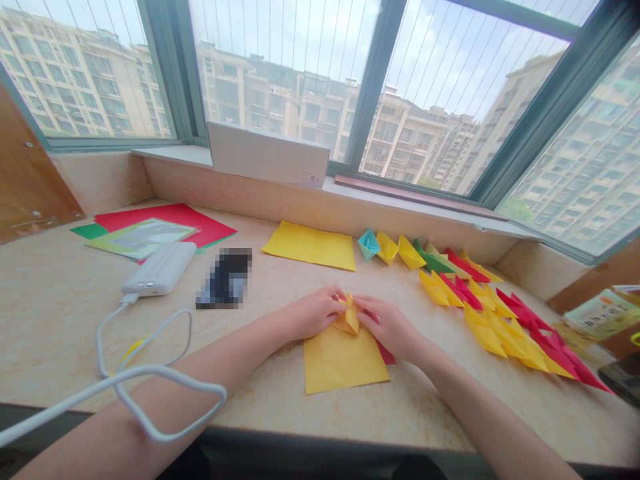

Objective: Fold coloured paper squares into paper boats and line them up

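Between my two hands is a small yellow folded paper piece, pinched from both sides. My left hand grips its left side with bent fingers. On the other side, the fingers of my right hand close on the right edge. Under them lies a flat yellow paper sheet, and a corner of red paper sticks out beneath it on the right. The fingertips partly hide the folded piece.
Rows of folded paper boats stand at the right. A yellow sheet lies behind my hands. Leftward are red paper, a white power bank and a blurred dark object. A white cable loops over my left forearm.
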A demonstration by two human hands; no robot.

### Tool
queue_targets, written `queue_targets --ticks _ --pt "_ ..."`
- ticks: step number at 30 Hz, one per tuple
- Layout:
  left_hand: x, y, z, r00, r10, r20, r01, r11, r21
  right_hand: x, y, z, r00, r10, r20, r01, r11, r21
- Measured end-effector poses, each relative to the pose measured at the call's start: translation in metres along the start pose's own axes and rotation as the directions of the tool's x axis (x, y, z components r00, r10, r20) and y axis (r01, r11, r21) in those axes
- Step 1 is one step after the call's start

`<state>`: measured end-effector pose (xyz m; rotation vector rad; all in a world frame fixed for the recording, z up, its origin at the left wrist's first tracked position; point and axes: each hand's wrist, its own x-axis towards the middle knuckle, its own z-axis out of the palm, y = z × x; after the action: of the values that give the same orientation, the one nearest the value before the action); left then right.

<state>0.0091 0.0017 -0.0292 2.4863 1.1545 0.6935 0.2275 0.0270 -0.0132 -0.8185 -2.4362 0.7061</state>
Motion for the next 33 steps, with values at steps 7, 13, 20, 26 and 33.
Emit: queue_targets --ticks 7,13,20,26,33 --pt "-0.001 0.004 -0.002 1.0 -0.02 0.014 0.02 0.999 0.043 -0.001 0.003 0.006 0.997 -0.073 0.038 0.076 0.992 -0.098" --pt "-0.003 0.006 -0.004 0.995 -0.015 0.102 0.005 0.995 0.097 -0.005 0.013 0.012 1.0 0.003 0.01 -0.001 0.983 -0.182" --pt "-0.003 0.007 -0.002 0.993 -0.049 0.111 0.03 0.986 0.166 -0.008 0.0 0.005 0.999 0.045 0.026 -0.039 0.976 -0.215" --pt "-0.001 0.01 -0.003 0.998 -0.044 -0.034 0.052 0.95 0.308 -0.002 -0.007 0.018 0.999 -0.006 -0.05 -0.008 0.963 -0.269" --pt "-0.004 0.007 -0.006 0.994 -0.098 -0.054 0.108 0.961 0.254 0.0 0.007 0.002 0.99 -0.138 0.009 0.133 0.934 -0.33"
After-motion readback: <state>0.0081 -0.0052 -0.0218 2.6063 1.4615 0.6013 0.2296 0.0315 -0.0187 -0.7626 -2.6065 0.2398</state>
